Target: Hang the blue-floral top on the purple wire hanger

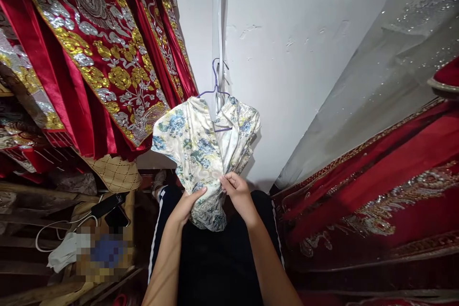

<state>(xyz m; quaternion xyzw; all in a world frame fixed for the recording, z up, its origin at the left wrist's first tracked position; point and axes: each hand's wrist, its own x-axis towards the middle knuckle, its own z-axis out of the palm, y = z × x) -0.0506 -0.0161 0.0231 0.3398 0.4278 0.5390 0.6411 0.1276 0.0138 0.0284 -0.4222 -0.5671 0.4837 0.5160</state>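
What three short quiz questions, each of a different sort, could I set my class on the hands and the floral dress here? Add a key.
1. True or false: the floral dress hangs on a purple hanger.
2. Which hand pinches the fabric with its fingertips? A left hand B right hand
3. Fill in: the robes hanging at the left are ___ with gold and silver embroidery.

Key: 1 true; 2 B; 3 red.
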